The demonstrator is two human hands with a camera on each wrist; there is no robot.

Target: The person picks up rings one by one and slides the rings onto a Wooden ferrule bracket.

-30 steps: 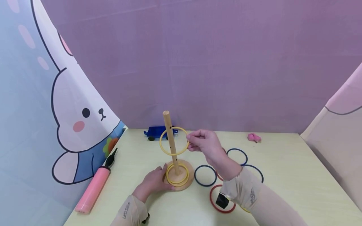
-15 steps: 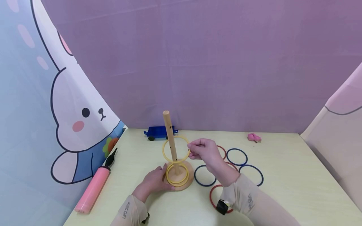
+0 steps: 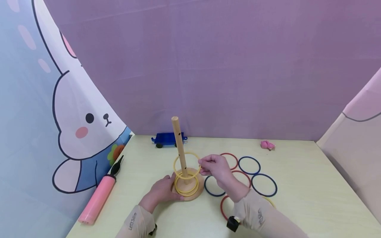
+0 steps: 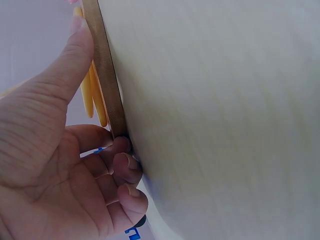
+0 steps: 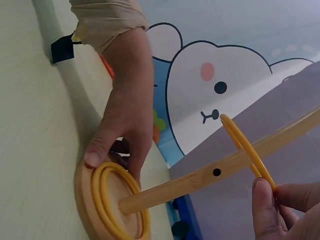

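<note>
A wooden ring-toss stand has an upright post on a round base. My left hand grips the base's near-left edge, thumb on top and fingers curled at the rim in the left wrist view. My right hand pinches a yellow ring between thumb and fingertips. The post passes through this ring, which hangs tilted around its lower part, above the base. More yellow rings lie on the base around the post's foot.
Red rings and blue rings lie right of the stand, partly behind my right arm. A yellow ring shows beside the sleeve. A blue toy cart stands behind, a pink hand pump lies left, a small pink object at the back right.
My right hand has lowered the yellow ring along the post, from about its middle toward the base. My left hand has stayed on the base.
</note>
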